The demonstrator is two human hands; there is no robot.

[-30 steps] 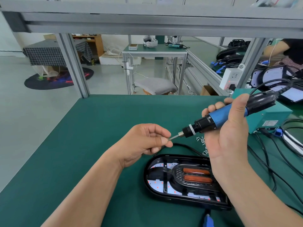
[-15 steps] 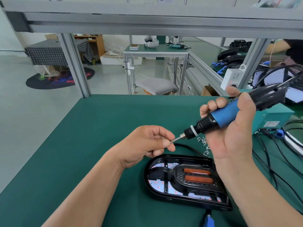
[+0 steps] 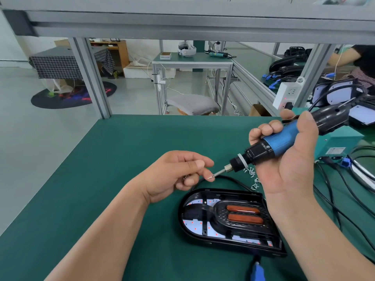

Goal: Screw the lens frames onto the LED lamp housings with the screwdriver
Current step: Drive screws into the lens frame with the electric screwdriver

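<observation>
A black LED lamp housing (image 3: 229,220) lies flat on the green mat (image 3: 101,179), with its lens frame and two orange reflectors facing up. My right hand (image 3: 288,165) grips the blue electric screwdriver (image 3: 280,140) above it, bit slanting down to the left. A small screw (image 3: 210,176) sits on the bit's tip. My left hand (image 3: 178,173) is curled beside that tip, fingertips just touching the screw, and a metal glint shows between its fingers. Loose screws (image 3: 251,173) lie on the mat behind the housing.
A teal power box (image 3: 341,142) and black cables (image 3: 345,199) crowd the right side. A blue plug (image 3: 257,270) trails from the housing's near edge. More lamp parts (image 3: 334,92) and a power strip (image 3: 286,94) stand at the back right. A frame post (image 3: 91,78) rises at the back left.
The screwdriver has lifted and tilted a little steeper. My left thumb and finger have eased back from the bit, so the screw on its tip now shows.
</observation>
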